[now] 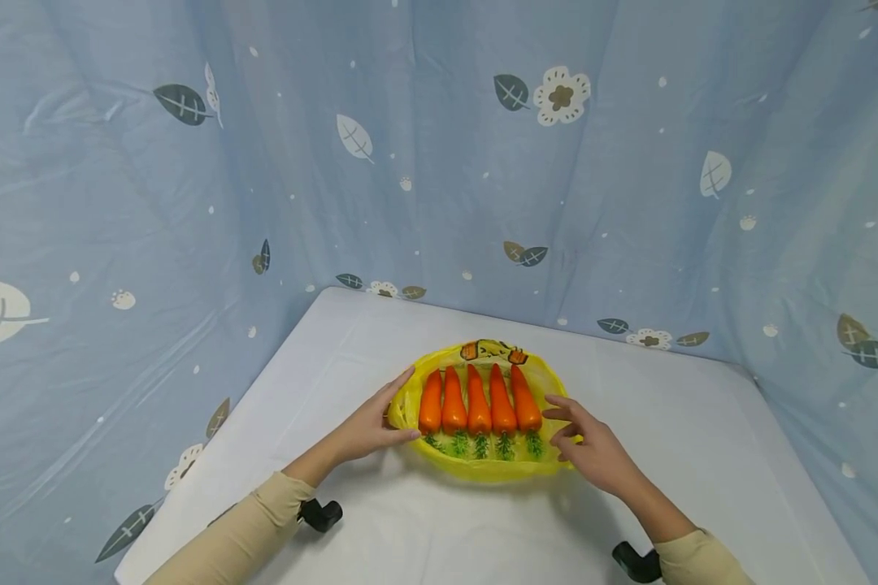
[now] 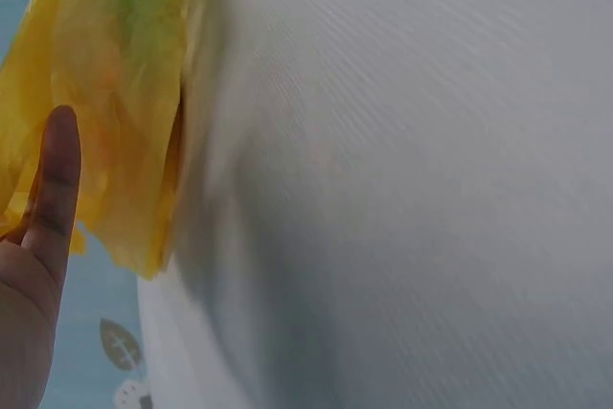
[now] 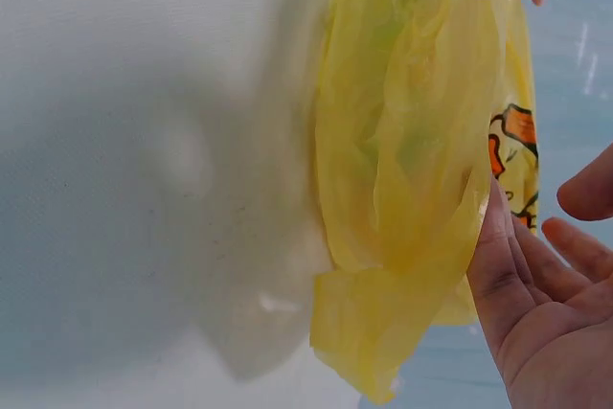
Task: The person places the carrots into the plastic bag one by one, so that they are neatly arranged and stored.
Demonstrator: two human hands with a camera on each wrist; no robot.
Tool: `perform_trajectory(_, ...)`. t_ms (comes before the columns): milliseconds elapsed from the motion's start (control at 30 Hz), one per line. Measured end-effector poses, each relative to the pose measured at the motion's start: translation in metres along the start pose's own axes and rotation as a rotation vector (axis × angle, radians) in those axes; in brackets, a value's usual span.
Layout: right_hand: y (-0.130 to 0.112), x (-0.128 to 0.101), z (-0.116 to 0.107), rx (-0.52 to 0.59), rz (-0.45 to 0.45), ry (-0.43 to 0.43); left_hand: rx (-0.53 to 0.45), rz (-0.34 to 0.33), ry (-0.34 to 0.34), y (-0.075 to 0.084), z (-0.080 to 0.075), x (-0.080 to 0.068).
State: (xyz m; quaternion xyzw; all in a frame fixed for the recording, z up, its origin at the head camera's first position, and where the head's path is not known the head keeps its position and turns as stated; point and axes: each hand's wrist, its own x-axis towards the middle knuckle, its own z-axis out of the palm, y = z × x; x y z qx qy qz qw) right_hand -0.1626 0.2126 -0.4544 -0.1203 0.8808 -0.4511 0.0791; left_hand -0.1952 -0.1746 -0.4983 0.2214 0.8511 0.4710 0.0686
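Touching yellow bag (image 1: 483, 470) edges | left hand (image 1: 371, 424) flat, fingers straight | right hand (image 1: 593, 451) fingers spread, holding nothing

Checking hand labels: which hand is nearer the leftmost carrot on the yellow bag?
Left. The left hand touches the yellow bag edge right beside the leftmost carrot. The right hand is at the bag's opposite side, past all five carrots.
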Motion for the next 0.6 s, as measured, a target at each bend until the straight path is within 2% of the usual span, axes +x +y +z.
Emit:
perform_trajectory(333,0.004,-0.006,-0.009,0.027,0.017,0.041,-0.032,0.06,0.01,-0.009,-0.003,-0.005)
perform_trajectory(600,0.018,-0.01,-0.023,0.017,0.035,0.092,-0.075,0.068,0.051,-0.013,-0.013,-0.013)
